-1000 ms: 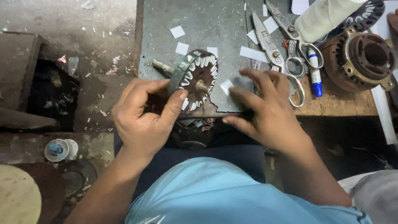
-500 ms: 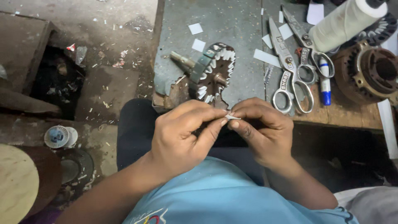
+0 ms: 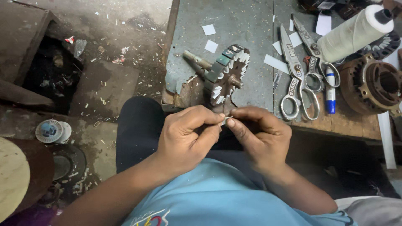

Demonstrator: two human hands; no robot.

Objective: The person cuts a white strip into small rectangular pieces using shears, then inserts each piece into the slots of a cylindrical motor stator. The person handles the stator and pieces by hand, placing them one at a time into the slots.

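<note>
While seated at a worn, metal-topped counter (image 3: 251, 25) and looking straight down: at the far lower left, on the dusty floor (image 3: 104, 83), a small wire spool (image 3: 52, 131).

Toward the lower middle, left hand (image 3: 188, 136), knuckles up, wrist bent inward, thumb and forefinger closed in a pinch on one end of a small pale slip (image 3: 227, 120).

Just above the hands, in the upper middle, lying on the counter near its front edge: a toothed motor rotor (image 3: 224, 75) on its shaft, white slips tucked into many slots, apart from both hands.

Right of the slip, right hand (image 3: 261, 138), back turned up, fingers curled, thumb and forefinger pinching the other end, tips of both hands almost touching.

Judged as the step of creasing or shaping the slip over the lap, short of the rotor. Next move likely calling for a firm, even pinch and careful lining-up with an open slot.

Further right, two pairs of scissors (image 3: 288, 54), a blue-and-white pen (image 3: 330, 90), a cone of pale thread (image 3: 354, 33) at the upper right, and a rusty round motor housing (image 3: 374, 83) at the right edge. Loose cut slips (image 3: 208, 29) scattered over the counter.
</note>
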